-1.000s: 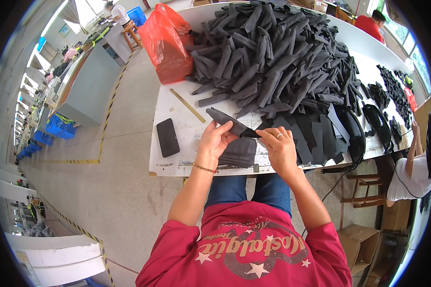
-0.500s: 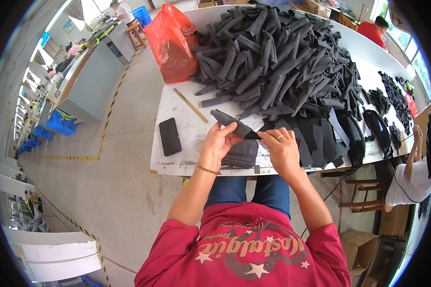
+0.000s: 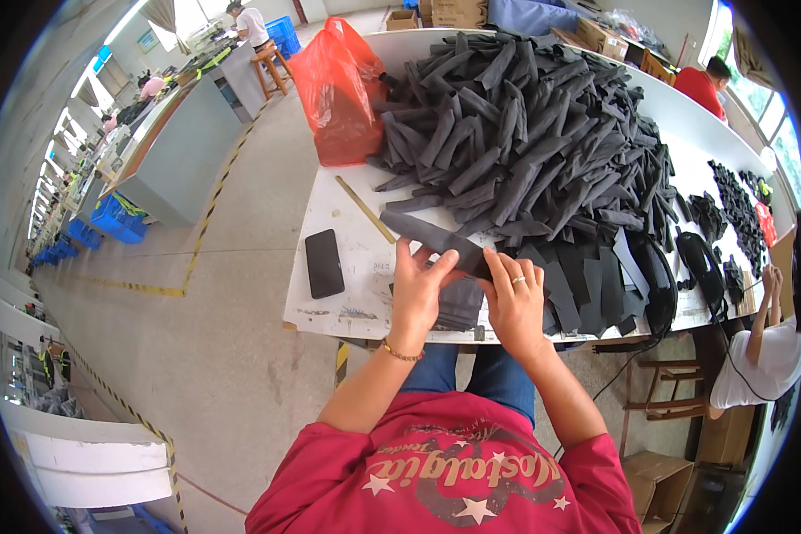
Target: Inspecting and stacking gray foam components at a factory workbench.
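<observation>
Between both hands a dark grey fabric strip [image 3: 430,233] is held above the near edge of the table, slanting down to the right. My left hand [image 3: 421,283] pinches its middle, thumb on top and fingers behind. At its right end, my right hand [image 3: 514,298] has closed thumb and fingers on the cloth; a ring shows on one finger. Under the hands lies a small stack of dark folded cloth pieces [image 3: 459,307], partly covered by them. Beyond rises a big heap of similar grey strips [image 3: 516,133].
Left on the white table [image 3: 295,303] are a black phone [image 3: 325,264], a yellowish ruler [image 3: 365,209] and a red plastic bag [image 3: 343,107]. Flat dark pieces [image 3: 587,280] and a black curved item [image 3: 657,276] lie right. Another person [image 3: 756,356] sits at the far right.
The strip has swung flatter and shows more of its length. Both hands have shifted slightly nearer to me, and the right fingers now lie over the strip's end.
</observation>
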Available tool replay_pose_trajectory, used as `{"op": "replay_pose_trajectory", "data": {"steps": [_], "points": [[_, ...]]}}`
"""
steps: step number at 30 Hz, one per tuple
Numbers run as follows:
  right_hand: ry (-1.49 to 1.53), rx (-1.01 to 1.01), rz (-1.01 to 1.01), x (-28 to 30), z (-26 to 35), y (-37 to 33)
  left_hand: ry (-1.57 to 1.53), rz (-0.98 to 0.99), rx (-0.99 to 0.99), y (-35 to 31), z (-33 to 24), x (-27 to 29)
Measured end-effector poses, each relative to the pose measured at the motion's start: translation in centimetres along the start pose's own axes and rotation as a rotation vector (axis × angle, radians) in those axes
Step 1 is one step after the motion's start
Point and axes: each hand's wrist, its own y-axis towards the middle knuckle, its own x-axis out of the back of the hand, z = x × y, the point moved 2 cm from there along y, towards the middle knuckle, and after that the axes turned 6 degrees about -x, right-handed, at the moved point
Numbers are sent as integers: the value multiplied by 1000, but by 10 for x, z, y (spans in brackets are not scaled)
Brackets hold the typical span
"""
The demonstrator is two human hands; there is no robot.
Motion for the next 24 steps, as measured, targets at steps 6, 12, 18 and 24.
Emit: {"op": "replay_pose_trajectory", "data": {"steps": [6,12,18,24], "points": [[178,-25,111,-11,18,-6,-272,232,79,6,22,4],[305,22,188,-14,11,-1,-252,256,4,-8,37,0],[257,-29,187,-7,5,-7,-285,120,5,2,20,9],[354,-56,234,-7,15,0,-371,105,97,-14,43,0]]}}
